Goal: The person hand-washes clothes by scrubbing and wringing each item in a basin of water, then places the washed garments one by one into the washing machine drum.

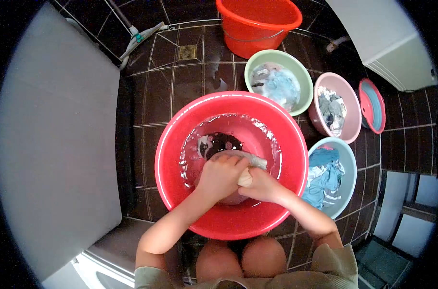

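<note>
Over the water in the large red basin point(180, 115), my two hands are close together. My left hand point(221, 177) is closed on a wet pale grey cloth point(257, 161), its fingers bent over the fabric. My right hand point(261, 186) presses in from the other side, closed on the same bunched fabric. Between them a rounded beige lump point(245, 178) sticks out; whether it is bunched fabric or something else, I cannot tell. A dark cloth with a white and pink print point(219, 143) lies in the water just beyond my hands.
A red bucket point(257, 43) stands at the back. To the right are a green basin point(303, 79) with soapy clothes, a pink basin point(354, 120) and a light blue basin point(346, 197) with clothes. A folded pink-grey basin point(373, 106) leans farther right. A grey panel point(60, 144) rises on the left.
</note>
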Motion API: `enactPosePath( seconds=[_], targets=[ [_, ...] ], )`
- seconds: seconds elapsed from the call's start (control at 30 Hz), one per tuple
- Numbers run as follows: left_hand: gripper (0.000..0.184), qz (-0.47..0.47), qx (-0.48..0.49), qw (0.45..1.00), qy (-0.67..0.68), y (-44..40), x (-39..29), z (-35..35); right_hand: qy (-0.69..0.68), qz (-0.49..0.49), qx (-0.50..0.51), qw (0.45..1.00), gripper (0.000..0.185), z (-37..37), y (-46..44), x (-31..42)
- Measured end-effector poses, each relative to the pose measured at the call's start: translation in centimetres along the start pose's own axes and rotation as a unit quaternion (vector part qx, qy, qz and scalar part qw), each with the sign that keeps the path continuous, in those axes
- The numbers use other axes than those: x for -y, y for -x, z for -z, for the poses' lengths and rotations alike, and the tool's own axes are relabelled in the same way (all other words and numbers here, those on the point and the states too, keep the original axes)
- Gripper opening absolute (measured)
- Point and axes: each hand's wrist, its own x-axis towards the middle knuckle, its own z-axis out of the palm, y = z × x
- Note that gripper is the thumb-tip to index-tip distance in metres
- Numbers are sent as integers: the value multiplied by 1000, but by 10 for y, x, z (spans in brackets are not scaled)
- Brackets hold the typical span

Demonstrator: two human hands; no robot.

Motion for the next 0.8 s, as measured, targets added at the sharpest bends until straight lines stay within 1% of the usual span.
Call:
enactPosePath(
  seconds=[0.07,0.1,0.13,0.2,0.23,0.33,0.37,0.4,0.43,0.47,0.5,0.53,0.57,0.6,0.63,0.67,0.73,0.77,0.8],
  targets=[
    [26,45,7,999,30,-7,2,12,169,37,-51,984,33,18,-8,10],
    [35,80,6,995,52,-10,7,13,183,-68,2,981,36,36,-17,29],
    [38,117,8,992,56,-15,11,17,217,-40,3,975,38,44,-28,28],
    [44,188,10,980,61,-28,19,31,207,6,-42,977,38,51,-51,24],
    [46,199,-5,977,71,-30,24,37,187,-7,-47,981,41,53,-58,25],
    [48,244,-27,948,201,-27,26,63,121,41,-117,985,42,52,-62,24],
    [45,251,-39,937,240,-25,24,72,69,64,-121,988,50,56,-56,29],
    [42,255,-51,924,281,-24,22,79,50,72,-152,984,55,57,-50,37],
    [38,257,-64,909,321,-23,17,85,33,79,-185,979,59,59,-42,46],
    [37,281,-78,881,373,-21,11,90,17,89,-217,972,64,62,-33,57],
    [36,302,-98,850,420,-21,6,97,41,93,-242,965,66,63,-27,64],
    [34,319,-120,817,465,-20,1,106,-73,70,-231,968,64,65,-20,74],
    [36,326,-130,820,453,-22,-6,123,-187,43,-214,958,62,67,-10,87],
    [36,333,-118,813,463,-24,-12,142,-297,13,-194,935,61,71,-1,99],
    [37,340,-105,806,473,-24,-17,161,-221,42,-220,949,53,75,6,111],
    [37,347,-90,798,484,-24,-23,179,-209,51,-223,951,51,80,14,125],
    [34,364,-104,798,470,-25,-38,217,-190,67,-229,952,48,90,32,156],
    [33,372,-112,798,461,-25,-45,237,-215,60,-239,945,42,97,41,181],
    [33,379,-111,785,477,-25,-51,254,-228,62,-241,941,42,103,49,199]
  ],
)
